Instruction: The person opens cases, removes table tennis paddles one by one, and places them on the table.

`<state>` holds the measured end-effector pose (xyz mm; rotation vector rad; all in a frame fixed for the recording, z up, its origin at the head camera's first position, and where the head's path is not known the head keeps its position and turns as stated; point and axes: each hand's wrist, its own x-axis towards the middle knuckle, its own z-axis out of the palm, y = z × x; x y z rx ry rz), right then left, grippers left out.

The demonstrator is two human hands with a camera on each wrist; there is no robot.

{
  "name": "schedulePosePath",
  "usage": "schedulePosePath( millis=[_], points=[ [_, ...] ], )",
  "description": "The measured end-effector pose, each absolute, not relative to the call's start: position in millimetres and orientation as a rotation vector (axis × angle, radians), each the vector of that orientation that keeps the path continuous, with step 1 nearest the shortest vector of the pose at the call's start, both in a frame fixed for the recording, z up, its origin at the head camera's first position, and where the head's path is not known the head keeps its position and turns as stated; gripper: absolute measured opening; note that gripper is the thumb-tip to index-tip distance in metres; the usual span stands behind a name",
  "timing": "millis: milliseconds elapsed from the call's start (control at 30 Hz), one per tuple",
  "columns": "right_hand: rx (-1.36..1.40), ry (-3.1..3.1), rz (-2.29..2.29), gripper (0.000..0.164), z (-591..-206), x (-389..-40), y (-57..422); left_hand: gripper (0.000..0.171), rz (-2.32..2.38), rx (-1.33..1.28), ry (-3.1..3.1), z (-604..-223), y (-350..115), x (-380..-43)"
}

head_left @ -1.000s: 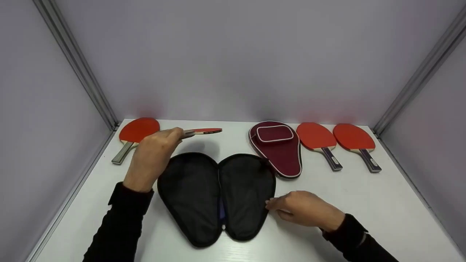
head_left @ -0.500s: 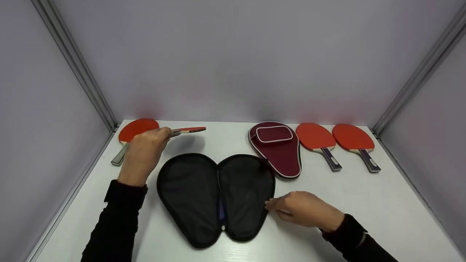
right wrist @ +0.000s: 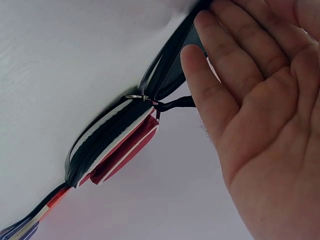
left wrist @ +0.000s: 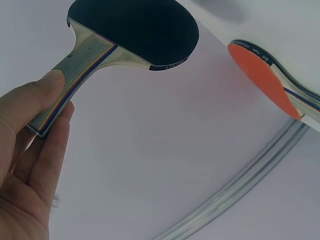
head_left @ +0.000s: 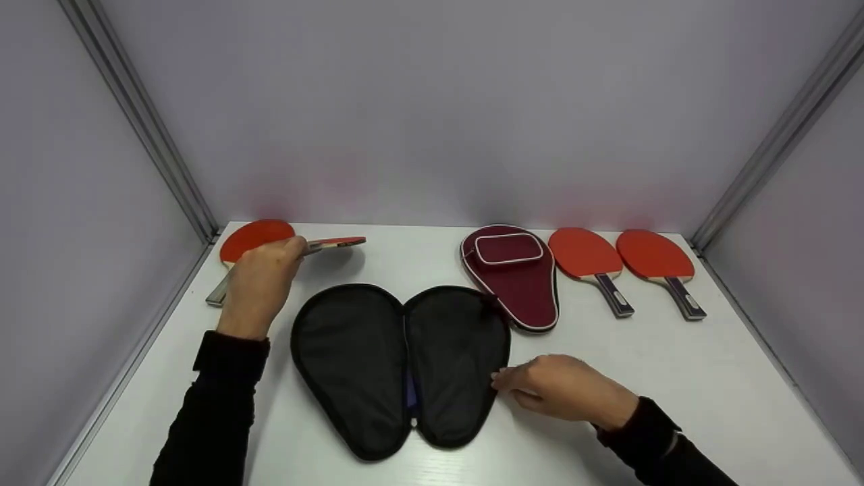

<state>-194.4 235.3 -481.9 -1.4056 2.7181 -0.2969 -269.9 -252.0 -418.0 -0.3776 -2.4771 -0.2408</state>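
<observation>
My left hand (head_left: 260, 287) grips a table tennis paddle (left wrist: 135, 35) by its wooden handle and holds it raised behind the black case, blade level and nearly edge-on in the head view. From the left wrist, the black rubber underside shows, with the thumb on one face of the handle and fingers behind. A black paddle case (head_left: 358, 378) lies spread flat in front, both halves exposed. My right hand (head_left: 567, 388) pinches the right edge of that case; the fingertips partly leave the right wrist view, where the outer fingers reach out rather straight.
At the back left rests another red paddle (head_left: 253, 241), partly behind the left hand. A maroon case (head_left: 520, 287) with white piping touches the black case's right half. Two more red paddles, one inner (head_left: 584, 250) and one outer (head_left: 655, 253), lie farther right. Pale walls enclose the white table.
My left hand has carried its paddle leftward, away from above the black case and towards the back-left paddle. The right hand and the case stay as they were.
</observation>
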Motion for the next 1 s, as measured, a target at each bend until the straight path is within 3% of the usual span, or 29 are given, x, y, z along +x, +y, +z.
schedulePosePath(
  millis=[400,767,1000],
  points=[
    [-1.392,2.726,-0.283,0.028,-483.4,-194.4,235.3,0.003,-0.23,-0.369,-2.48,-435.3,-254.7,-279.8],
    [-1.389,2.729,-0.285,0.03,-482.8,-194.5,235.6,0.02,-0.175,-0.382,-2.536,-449.9,-256.7,-289.8],
    [-1.393,2.718,-0.277,0.03,-482.4,-194.4,235.5,0.015,-0.13,-0.395,-2.509,-456.8,-257.6,-291.7]
  ],
)
